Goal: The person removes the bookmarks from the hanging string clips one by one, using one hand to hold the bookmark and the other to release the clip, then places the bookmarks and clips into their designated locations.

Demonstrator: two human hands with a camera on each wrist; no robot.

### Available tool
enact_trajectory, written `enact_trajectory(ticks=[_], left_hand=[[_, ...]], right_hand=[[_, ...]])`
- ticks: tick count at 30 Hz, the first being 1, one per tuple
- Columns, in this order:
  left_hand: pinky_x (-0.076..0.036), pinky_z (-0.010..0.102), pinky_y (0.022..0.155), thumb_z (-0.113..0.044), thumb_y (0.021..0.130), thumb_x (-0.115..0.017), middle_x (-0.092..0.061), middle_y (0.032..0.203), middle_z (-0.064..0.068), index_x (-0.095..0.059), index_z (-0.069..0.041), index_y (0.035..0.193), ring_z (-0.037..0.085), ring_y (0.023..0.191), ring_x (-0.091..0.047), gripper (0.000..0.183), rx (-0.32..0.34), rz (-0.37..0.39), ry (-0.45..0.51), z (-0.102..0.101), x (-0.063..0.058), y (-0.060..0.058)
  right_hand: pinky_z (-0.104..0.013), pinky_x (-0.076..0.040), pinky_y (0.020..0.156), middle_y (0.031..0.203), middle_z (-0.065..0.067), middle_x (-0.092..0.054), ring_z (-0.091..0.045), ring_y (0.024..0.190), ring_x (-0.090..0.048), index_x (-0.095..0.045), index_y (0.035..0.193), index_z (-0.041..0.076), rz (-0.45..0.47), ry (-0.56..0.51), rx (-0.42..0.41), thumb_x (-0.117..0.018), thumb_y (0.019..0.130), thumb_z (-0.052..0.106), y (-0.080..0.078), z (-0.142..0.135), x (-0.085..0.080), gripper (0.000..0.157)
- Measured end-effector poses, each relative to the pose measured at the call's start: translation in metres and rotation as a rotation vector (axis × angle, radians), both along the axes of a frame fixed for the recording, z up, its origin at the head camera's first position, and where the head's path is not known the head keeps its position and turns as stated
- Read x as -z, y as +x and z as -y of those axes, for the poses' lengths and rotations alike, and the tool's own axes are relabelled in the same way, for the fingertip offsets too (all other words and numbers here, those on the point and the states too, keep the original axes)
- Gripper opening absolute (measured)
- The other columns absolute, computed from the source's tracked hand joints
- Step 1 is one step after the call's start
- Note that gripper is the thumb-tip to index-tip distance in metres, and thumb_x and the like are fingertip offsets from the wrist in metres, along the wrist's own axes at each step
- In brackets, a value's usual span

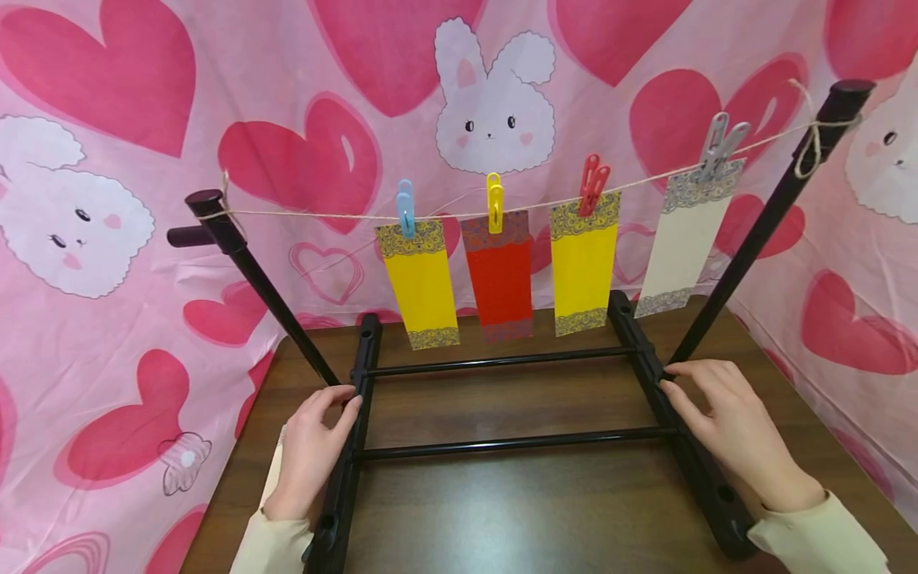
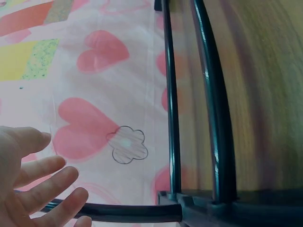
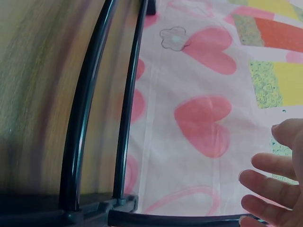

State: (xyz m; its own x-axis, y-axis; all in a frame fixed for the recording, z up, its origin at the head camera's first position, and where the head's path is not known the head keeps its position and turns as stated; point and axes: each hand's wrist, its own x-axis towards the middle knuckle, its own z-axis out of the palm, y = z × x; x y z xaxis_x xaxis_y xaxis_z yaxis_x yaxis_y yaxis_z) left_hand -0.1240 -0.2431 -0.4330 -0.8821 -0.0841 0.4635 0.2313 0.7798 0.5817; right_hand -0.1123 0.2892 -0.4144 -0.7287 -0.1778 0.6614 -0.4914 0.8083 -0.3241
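Observation:
My left hand (image 1: 311,446) is beside the foot of the left post (image 1: 283,307) of a black rack, fingertips close to the side bar (image 1: 364,359). In the left wrist view its fingers (image 2: 59,182) are loosely spread and hold nothing. Near the right post's foot is my right hand (image 1: 739,426), its fingers (image 3: 270,187) apart in the right wrist view. A string (image 1: 308,214) runs between the post tops. Blue (image 1: 406,207), yellow (image 1: 495,203), red (image 1: 592,187) and grey (image 1: 719,147) clothespins hold yellow, red, yellow and white strips (image 1: 684,239) on it.
Two black crossbars (image 1: 516,441) join the rack's side bars low over the brown wooden table (image 1: 502,510). A pink cloth (image 1: 237,72) with hearts and rabbits hangs behind and at both sides. A short black peg (image 1: 190,237) sticks out from the left post's top.

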Motion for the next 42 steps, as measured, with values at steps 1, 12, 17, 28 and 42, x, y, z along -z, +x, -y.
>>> enact_trajectory(ticks=[1, 12, 17, 28, 42], left_hand=[[-0.054, 0.05, 0.085, -0.016, 0.093, -0.08, -0.075, 0.103, 0.006, -0.076, -0.009, 0.112, 0.026, 0.096, -0.069, 0.02, 0.003, -0.001, 0.006, -0.001, -0.001, -0.001], [-0.053, 0.035, 0.08, -0.017, 0.094, -0.079, -0.076, 0.104, 0.003, -0.076, -0.011, 0.114, 0.02, 0.091, -0.066, 0.021, 0.047, 0.005, 0.086, -0.019, -0.011, -0.012], [-0.054, 0.043, 0.085, -0.019, 0.095, -0.079, -0.076, 0.11, 0.004, -0.075, -0.01, 0.118, 0.024, 0.099, -0.069, 0.025, 0.068, 0.01, 0.118, -0.027, -0.016, -0.018], [-0.051, 0.029, 0.087, -0.023, 0.095, -0.079, -0.076, 0.11, 0.002, -0.075, -0.014, 0.118, 0.022, 0.101, -0.068, 0.025, 0.113, 0.01, 0.164, -0.038, -0.022, -0.029], [-0.054, 0.044, 0.087, -0.026, 0.095, -0.079, -0.075, 0.114, 0.004, -0.074, -0.014, 0.121, 0.018, 0.105, -0.067, 0.028, 0.18, -0.034, 0.221, -0.048, -0.033, -0.041]], right_hand=[[-0.005, -0.023, 0.102, 0.106, -0.014, -0.071, -0.033, 0.102, -0.055, -0.073, 0.112, 0.002, 0.005, -0.002, -0.001, -0.084, 0.076, -0.002, 0.001, 0.001, -0.001, 0.038], [-0.005, -0.026, 0.101, 0.112, -0.014, -0.071, -0.027, 0.103, -0.055, -0.069, 0.125, 0.002, -0.012, -0.012, -0.038, -0.082, 0.086, 0.007, 0.003, 0.014, -0.007, 0.042], [-0.004, -0.025, 0.102, 0.112, -0.012, -0.07, -0.027, 0.104, -0.055, -0.07, 0.124, 0.004, -0.009, 0.001, -0.048, -0.083, 0.083, 0.005, 0.003, 0.017, -0.01, 0.044], [-0.004, -0.026, 0.104, 0.111, -0.012, -0.07, -0.027, 0.104, -0.056, -0.07, 0.123, 0.003, -0.022, 0.0, -0.077, -0.073, 0.099, 0.03, 0.003, 0.024, -0.016, 0.036], [-0.009, -0.032, 0.102, 0.112, -0.01, -0.071, -0.026, 0.103, -0.057, -0.07, 0.125, 0.004, -0.058, -0.03, -0.137, -0.066, 0.103, 0.039, 0.001, 0.036, -0.023, 0.042]])
